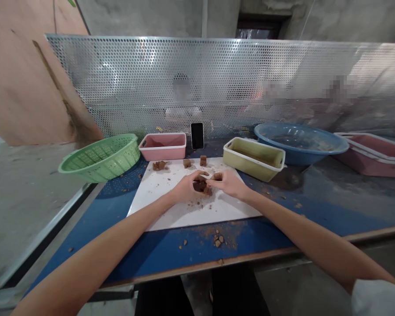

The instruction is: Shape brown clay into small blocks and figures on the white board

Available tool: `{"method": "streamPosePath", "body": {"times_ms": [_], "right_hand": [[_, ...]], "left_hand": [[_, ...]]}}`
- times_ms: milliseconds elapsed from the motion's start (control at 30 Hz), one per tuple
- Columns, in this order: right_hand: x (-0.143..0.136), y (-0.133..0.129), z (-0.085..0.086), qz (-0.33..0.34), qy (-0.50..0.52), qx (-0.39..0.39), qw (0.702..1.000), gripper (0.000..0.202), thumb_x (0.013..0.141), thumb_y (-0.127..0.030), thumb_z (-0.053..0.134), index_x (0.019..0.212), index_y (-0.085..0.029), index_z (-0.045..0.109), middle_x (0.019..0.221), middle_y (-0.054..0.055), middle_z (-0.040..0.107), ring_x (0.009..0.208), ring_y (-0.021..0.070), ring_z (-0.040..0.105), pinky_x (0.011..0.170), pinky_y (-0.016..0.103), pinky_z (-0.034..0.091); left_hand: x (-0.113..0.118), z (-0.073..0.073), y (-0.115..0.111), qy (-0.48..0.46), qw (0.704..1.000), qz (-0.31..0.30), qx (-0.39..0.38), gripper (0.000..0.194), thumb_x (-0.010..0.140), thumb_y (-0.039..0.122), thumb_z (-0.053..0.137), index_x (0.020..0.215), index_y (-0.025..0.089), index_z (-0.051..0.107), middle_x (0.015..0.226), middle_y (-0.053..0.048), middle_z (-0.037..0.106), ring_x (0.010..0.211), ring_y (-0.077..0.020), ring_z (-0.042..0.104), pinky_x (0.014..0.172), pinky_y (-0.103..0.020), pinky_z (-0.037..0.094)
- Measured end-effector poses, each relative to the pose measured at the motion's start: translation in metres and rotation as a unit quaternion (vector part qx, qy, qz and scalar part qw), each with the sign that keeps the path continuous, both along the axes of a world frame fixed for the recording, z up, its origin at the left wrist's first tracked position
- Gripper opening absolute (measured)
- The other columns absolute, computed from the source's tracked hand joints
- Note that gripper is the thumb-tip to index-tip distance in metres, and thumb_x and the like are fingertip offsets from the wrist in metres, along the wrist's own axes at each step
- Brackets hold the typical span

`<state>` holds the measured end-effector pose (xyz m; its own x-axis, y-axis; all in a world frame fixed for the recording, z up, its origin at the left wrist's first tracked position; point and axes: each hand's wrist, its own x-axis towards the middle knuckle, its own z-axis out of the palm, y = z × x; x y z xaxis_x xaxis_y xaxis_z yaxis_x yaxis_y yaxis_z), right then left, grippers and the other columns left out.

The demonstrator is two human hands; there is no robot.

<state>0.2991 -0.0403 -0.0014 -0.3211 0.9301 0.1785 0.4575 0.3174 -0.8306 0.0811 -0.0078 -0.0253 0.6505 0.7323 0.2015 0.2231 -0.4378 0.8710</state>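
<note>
My left hand (186, 188) curls around a dark brown, crumbly clay-like lump (201, 186) just above a white board. From the other side my right hand (231, 184) reaches in, its fingertips pressed together against the lump. Another brown bit shows by the right fingers, and I cannot make out whether it is part of the same lump. Behind the hands, a small brown block (203, 160), a second block (187, 163) and a broken brown clump (158, 166) lie on the white board (171, 215). Crumbs are scattered below the hands.
A green basket (102, 160), a pink bin (163, 152) and an upright phone (197, 136) stand behind the board. Rightward are a yellow-green bin (253, 160), a blue basin (299, 151) and stacked pink bins (375, 162). A perforated metal screen (217, 79) rises behind. Pebble-like bits (218, 239) lie near the front edge.
</note>
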Motion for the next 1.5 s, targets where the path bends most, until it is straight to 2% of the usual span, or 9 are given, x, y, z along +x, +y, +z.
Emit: {"method": "streamPosePath", "body": {"times_ms": [267, 400, 700, 833, 967, 1100, 1267, 1400, 1500], "right_hand": [[-0.004, 0.001, 0.004, -0.034, -0.044, 0.034, 0.998, 0.036, 0.089, -0.044, 0.064, 0.071, -0.015, 0.076, 0.062, 0.002, 0.067, 0.058, 0.0145, 0.050, 0.056, 0.028, 0.032], [-0.005, 0.001, 0.004, 0.007, -0.045, 0.008, 0.999, 0.036, 0.089, -0.044, 0.064, 0.069, -0.016, 0.075, 0.066, 0.004, 0.069, 0.061, 0.0163, 0.055, 0.059, 0.029, 0.037], [-0.001, 0.003, 0.004, 0.008, -0.052, 0.000, 0.999, 0.038, 0.088, -0.046, 0.063, 0.068, -0.015, 0.070, 0.063, 0.002, 0.063, 0.060, 0.0140, 0.049, 0.057, 0.028, 0.032], [0.001, 0.006, 0.001, -0.033, -0.064, 0.030, 0.997, 0.038, 0.088, -0.046, 0.061, 0.064, -0.016, 0.066, 0.060, 0.001, 0.057, 0.060, 0.0133, 0.045, 0.057, 0.028, 0.029], [0.003, 0.006, -0.002, 0.007, -0.049, 0.002, 0.999, 0.036, 0.086, -0.046, 0.063, 0.067, -0.016, 0.066, 0.064, 0.001, 0.061, 0.062, 0.0135, 0.047, 0.057, 0.028, 0.030], [0.004, 0.005, -0.001, -0.031, -0.053, 0.033, 0.998, 0.035, 0.088, -0.042, 0.061, 0.067, -0.015, 0.067, 0.061, 0.001, 0.059, 0.060, 0.0130, 0.046, 0.057, 0.028, 0.029], [0.002, 0.006, -0.004, 0.022, -0.029, 0.006, 0.999, 0.032, 0.090, -0.041, 0.063, 0.073, -0.015, 0.072, 0.070, 0.003, 0.070, 0.064, 0.0145, 0.054, 0.060, 0.027, 0.036], [0.004, 0.007, -0.007, -0.057, -0.055, 0.068, 0.994, 0.035, 0.095, -0.042, 0.059, 0.075, -0.015, 0.071, 0.069, 0.003, 0.069, 0.064, 0.0160, 0.055, 0.062, 0.028, 0.036], [0.014, 0.003, -0.007, -0.028, -0.097, 0.153, 0.983, 0.043, 0.105, -0.045, 0.048, 0.085, -0.017, 0.073, 0.078, 0.006, 0.071, 0.072, 0.0188, 0.060, 0.068, 0.031, 0.041]], "left_hand": [[0.000, 0.001, -0.001, -0.009, 1.000, -0.004, 0.011, 0.075, 0.070, 0.033, 0.090, 0.133, 0.021, 0.051, 0.107, -0.010, 0.077, 0.094, -0.0230, 0.073, 0.089, -0.038, 0.058], [0.000, 0.001, -0.001, -0.003, 1.000, 0.002, 0.016, 0.076, 0.067, 0.031, 0.090, 0.132, 0.022, 0.052, 0.112, -0.010, 0.077, 0.095, -0.0225, 0.073, 0.090, -0.039, 0.057], [0.000, 0.002, -0.001, -0.002, 1.000, 0.002, 0.005, 0.077, 0.066, 0.033, 0.091, 0.132, 0.022, 0.054, 0.113, -0.010, 0.076, 0.097, -0.0237, 0.074, 0.090, -0.039, 0.057], [0.000, 0.003, -0.003, -0.017, 1.000, -0.011, -0.015, 0.076, 0.068, 0.032, 0.090, 0.134, 0.021, 0.052, 0.113, -0.010, 0.076, 0.095, -0.0225, 0.074, 0.090, -0.040, 0.058], [0.000, 0.004, -0.003, -0.002, 1.000, -0.004, -0.006, 0.076, 0.067, 0.031, 0.091, 0.132, 0.021, 0.053, 0.116, -0.011, 0.075, 0.098, -0.0234, 0.073, 0.092, -0.041, 0.057], [0.000, 0.005, -0.003, -0.008, 1.000, -0.005, -0.016, 0.075, 0.068, 0.031, 0.090, 0.134, 0.021, 0.053, 0.117, -0.011, 0.075, 0.099, -0.0240, 0.074, 0.092, -0.042, 0.058], [0.001, 0.007, -0.006, -0.006, 1.000, -0.004, -0.019, 0.073, 0.068, 0.028, 0.089, 0.131, 0.022, 0.054, 0.114, -0.010, 0.075, 0.096, -0.0231, 0.073, 0.090, -0.041, 0.057], [0.001, 0.008, -0.007, -0.022, 0.999, -0.018, -0.036, 0.072, 0.070, 0.028, 0.088, 0.132, 0.021, 0.053, 0.113, -0.010, 0.074, 0.096, -0.0218, 0.073, 0.091, -0.040, 0.057], [0.001, 0.008, -0.007, -0.013, 0.999, -0.016, -0.031, 0.072, 0.071, 0.029, 0.088, 0.133, 0.022, 0.053, 0.110, -0.010, 0.075, 0.094, -0.0220, 0.073, 0.089, -0.039, 0.057]]}}
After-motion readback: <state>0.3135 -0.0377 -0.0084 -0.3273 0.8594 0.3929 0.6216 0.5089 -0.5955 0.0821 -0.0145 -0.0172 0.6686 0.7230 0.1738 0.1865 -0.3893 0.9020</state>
